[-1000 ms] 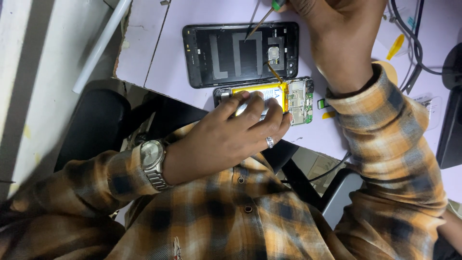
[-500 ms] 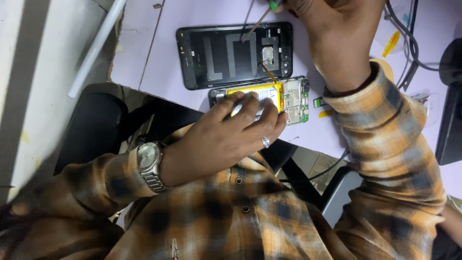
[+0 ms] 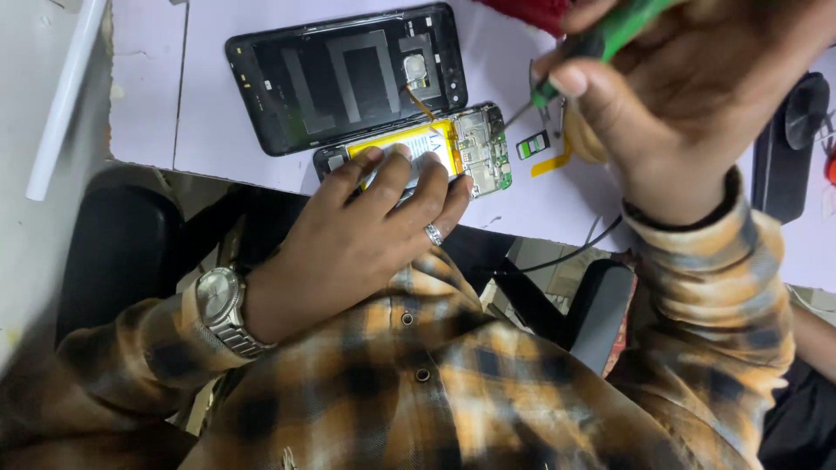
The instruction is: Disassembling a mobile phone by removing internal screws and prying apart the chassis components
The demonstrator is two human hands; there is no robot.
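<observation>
The left hand (image 3: 370,222), wearing a silver ring and a metal wristwatch (image 3: 225,309), lies palm-down with its fingers spread and pressed flat on the opened smartphone body with a yellow battery and green circuit board (image 3: 453,152), pinning it at the near edge of the pale lilac work mat (image 3: 209,78). The right hand (image 3: 688,104) is raised to the right of it and closed around a green-handled screwdriver (image 3: 623,30); the thin metal shaft slants down and leftward toward the circuit-board end of the phone, its tip blurred, so contact cannot be told. The phone's long axis runs left to right, and its exposed board end points toward the right hand, while the left hand covers the battery end. Just beyond the left fingers, touching the phone's far edge, lies the black plastic back cover (image 3: 348,74), inner side up, joined to the phone by a thin orange flex cable (image 3: 424,103). Right of the phone sit a small green-edged chip (image 3: 532,144) and a yellow strip (image 3: 552,164).
</observation>
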